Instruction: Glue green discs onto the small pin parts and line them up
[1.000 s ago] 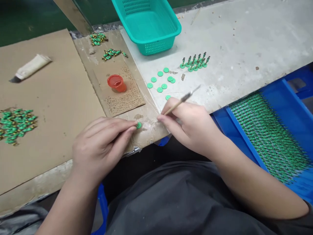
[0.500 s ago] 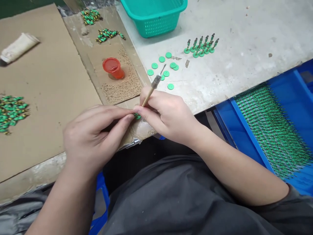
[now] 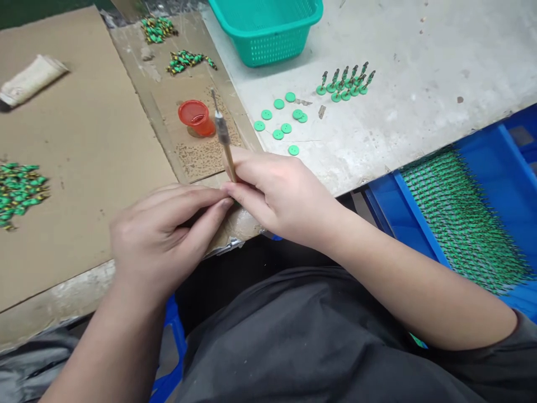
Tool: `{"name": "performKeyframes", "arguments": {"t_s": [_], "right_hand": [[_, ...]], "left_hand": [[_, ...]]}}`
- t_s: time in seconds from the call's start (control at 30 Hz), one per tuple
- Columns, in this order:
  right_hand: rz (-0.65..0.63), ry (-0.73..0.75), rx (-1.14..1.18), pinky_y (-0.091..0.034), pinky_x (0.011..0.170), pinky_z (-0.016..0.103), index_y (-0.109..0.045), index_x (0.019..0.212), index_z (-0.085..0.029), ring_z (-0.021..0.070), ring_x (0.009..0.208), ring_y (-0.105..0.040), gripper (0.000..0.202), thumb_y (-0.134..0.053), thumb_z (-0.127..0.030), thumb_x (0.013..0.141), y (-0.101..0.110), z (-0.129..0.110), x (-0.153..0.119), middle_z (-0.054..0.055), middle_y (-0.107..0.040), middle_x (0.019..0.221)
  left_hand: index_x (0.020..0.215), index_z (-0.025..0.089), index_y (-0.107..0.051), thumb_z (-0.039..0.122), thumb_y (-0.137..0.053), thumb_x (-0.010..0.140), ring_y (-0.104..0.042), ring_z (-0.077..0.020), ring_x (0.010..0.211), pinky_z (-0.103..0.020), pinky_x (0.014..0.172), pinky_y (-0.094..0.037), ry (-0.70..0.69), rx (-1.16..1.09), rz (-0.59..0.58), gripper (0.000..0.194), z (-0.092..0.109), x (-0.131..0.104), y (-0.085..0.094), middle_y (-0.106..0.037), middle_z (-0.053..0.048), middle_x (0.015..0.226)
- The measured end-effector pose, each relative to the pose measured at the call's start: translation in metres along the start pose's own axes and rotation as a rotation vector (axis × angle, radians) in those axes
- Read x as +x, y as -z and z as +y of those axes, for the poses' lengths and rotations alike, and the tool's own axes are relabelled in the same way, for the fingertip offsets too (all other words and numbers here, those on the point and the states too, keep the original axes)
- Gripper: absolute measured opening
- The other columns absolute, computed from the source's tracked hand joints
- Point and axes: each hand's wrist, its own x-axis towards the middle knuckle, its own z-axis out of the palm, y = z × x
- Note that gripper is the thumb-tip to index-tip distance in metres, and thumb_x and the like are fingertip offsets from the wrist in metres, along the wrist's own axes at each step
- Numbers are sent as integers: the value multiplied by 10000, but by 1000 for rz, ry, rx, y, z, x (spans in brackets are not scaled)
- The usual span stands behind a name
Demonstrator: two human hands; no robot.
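Observation:
My left hand (image 3: 163, 224) is closed in a pinch at the table's front edge. A small green piece showed at its fingertips half a second ago; the fingers now cover almost all of it. My right hand (image 3: 281, 196) meets it there, thumb and finger pressed close to the left fingertips. It also grips a wooden-handled tool (image 3: 226, 148) with a thin, dark, pointed tip, which points up and away from me. Beyond the hands lie several loose green two-holed discs (image 3: 286, 128). Farther right, several small green figures (image 3: 346, 84) stand upright on such discs.
A red cup (image 3: 196, 116) of liquid stands on speckled cardboard (image 3: 184, 159). Piles of green figures (image 3: 20, 193) lie left and at the back. A teal basket (image 3: 268, 47) is behind, a whitish roll (image 3: 33, 81) far left. A blue crate (image 3: 423, 224) at right holds rows of green pieces.
The tool in my right hand has swung from leaning right to leaning left, its tip now near the red cup. My right hand has shifted slightly left; the green piece is now hidden.

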Motion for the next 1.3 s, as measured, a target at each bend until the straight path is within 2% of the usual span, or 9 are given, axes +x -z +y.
{"name": "performKeyframes", "arguments": {"t_s": [0.17, 0.37, 0.53, 0.67, 0.97, 1.1, 1.2, 1.3], "right_hand": [[16, 0, 3, -582, 962, 304, -714, 1106, -208, 214, 1015, -756, 211, -535, -258, 1204, -5, 1, -1, 41, -772, 1073], [250, 16, 36, -589, 891, 276, -610, 907, -227, 150, 916, -726, 343, -502, -290, 1227, -17, 3, -19, 5, -721, 1014], [213, 2, -29, -603, 953, 301, -640, 1065, -244, 172, 995, -750, 266, -461, -321, 1246, -22, -1, -27, -2, -714, 1010], [218, 27, -34, -598, 987, 299, -643, 1157, -247, 176, 1047, -762, 192, -471, -277, 1237, -22, -2, -24, -5, -735, 1053], [205, 15, -113, -565, 903, 330, -616, 1058, -249, 211, 968, -724, 253, -446, -303, 1237, -25, -11, -24, 25, -717, 993], [228, 41, -153, -561, 871, 337, -623, 1039, -246, 208, 911, -704, 248, -452, -237, 1220, -31, -14, -25, 37, -739, 980], [273, -3, -40, -586, 866, 329, -603, 993, -247, 193, 896, -720, 235, -507, -260, 1207, -29, -12, -24, 30, -741, 971], [392, -141, 162, -608, 776, 294, -556, 934, -260, 163, 820, -744, 265, -587, -335, 1186, -19, -5, -26, -4, -696, 896]], "left_hand": [[1039, 261, -840, 237, -777, 1057, -847, -130, 950, -234, 927, -620, -25, 6, 6, 70, 1, 2, 0, -904, 23, 1051], [1086, 299, -867, 261, -791, 1059, -847, -138, 948, -252, 893, -618, 0, -14, 19, 89, 2, 2, -1, -908, 52, 1073], [1086, 279, -875, 244, -776, 1065, -840, -128, 965, -233, 913, -601, 23, -49, -1, 108, 2, 1, 0, -911, 30, 1081], [1081, 265, -868, 230, -769, 1070, -837, -117, 959, -219, 905, -597, 9, -50, -7, 106, 3, 2, 1, -909, 27, 1074], [1070, 235, -855, 209, -759, 1075, -840, -111, 977, -205, 922, -598, -44, -32, -11, 99, 1, 2, 2, -909, 12, 1084], [1079, 268, -862, 190, -752, 1067, -832, -116, 956, -223, 919, -597, -55, -47, 3, 135, 0, 1, 1, -905, 30, 1069], [1080, 267, -868, 225, -761, 1065, -829, -126, 942, -235, 901, -598, 2, -69, -15, 115, 1, 2, 2, -907, 17, 1068], [1047, 274, -876, 275, -801, 1044, -831, -132, 917, -241, 885, -611, 72, -92, -30, 75, 3, 3, 3, -910, 22, 1046]]}}
